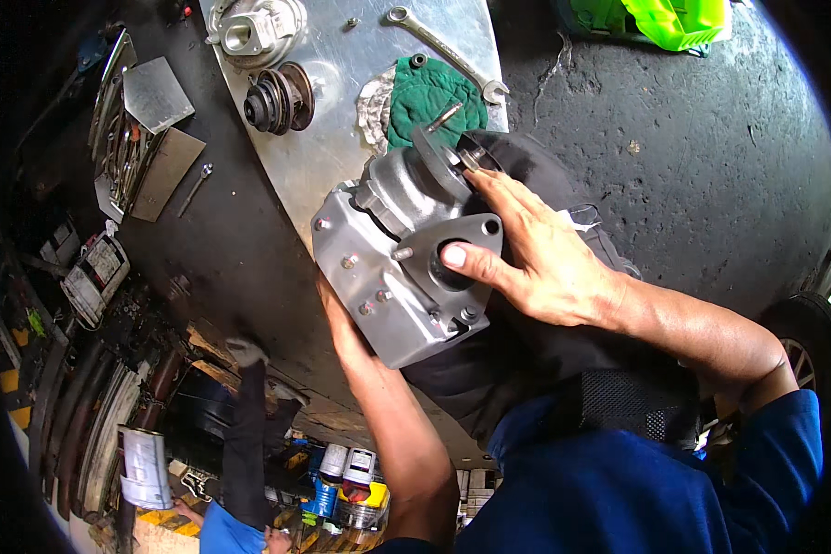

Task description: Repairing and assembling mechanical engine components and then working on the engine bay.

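A grey turbocharger turbine housing (406,192) with a bolted sheet-metal heat shield (355,277) is held tilted above my lap, beside the table edge. My right hand (549,263) is closed on it from the right. Its thumb presses at the round opening of the triangular flange (478,235), while the fingers reach over the upper round flange. My left hand (334,309) goes behind the shield's lower left side; its fingers are hidden there. Beyond the housing, a green cloth (425,102) lies on the metal tabletop (328,171).
On the tabletop are a combination wrench (443,51), a turbocharger cartridge (282,97) and a silver compressor housing (254,32). A bright green plastic bin (679,23) stands at far right. Hand tools (125,138) lie on the left. Another person's dark sleeve (246,434) shows at lower left.
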Tool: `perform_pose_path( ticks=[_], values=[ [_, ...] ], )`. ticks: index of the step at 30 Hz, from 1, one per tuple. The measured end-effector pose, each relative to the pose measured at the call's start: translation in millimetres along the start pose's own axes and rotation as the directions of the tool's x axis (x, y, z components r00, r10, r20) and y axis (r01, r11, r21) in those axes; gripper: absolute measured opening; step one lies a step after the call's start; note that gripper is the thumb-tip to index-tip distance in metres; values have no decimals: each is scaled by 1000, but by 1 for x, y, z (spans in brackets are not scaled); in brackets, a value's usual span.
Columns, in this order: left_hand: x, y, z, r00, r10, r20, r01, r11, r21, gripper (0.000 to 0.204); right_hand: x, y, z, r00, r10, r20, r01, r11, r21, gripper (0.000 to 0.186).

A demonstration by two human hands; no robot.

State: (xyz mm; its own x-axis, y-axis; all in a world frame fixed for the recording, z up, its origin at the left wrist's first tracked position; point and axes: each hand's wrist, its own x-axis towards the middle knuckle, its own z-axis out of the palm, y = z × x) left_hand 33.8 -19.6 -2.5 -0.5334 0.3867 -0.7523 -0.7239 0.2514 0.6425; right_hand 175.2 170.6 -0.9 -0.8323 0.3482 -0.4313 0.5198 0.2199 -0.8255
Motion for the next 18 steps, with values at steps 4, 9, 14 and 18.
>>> perform_pose_path(
  ticks=[4, 9, 14, 18],
  values=[
    [5, -4, -4, 997, 18, -79, -25, 996, -86, 53, 9, -4, 2, 998, 55, 34, -59, 993, 100, 88],
    [20, -7, -11, 977, -150, -153, 127, 981, -149, 49, 19, -10, 6, 998, 60, 4, -61, 993, 98, 86],
    [29, -9, -6, 993, -114, -19, 112, 991, -72, 48, 25, -14, 3, 997, 75, 18, -76, 996, 51, 87],
    [36, -6, -1, 994, -107, 22, 108, 993, -42, 48, 29, -15, 3, 992, 104, 75, -107, 993, 44, 90]
  ],
)
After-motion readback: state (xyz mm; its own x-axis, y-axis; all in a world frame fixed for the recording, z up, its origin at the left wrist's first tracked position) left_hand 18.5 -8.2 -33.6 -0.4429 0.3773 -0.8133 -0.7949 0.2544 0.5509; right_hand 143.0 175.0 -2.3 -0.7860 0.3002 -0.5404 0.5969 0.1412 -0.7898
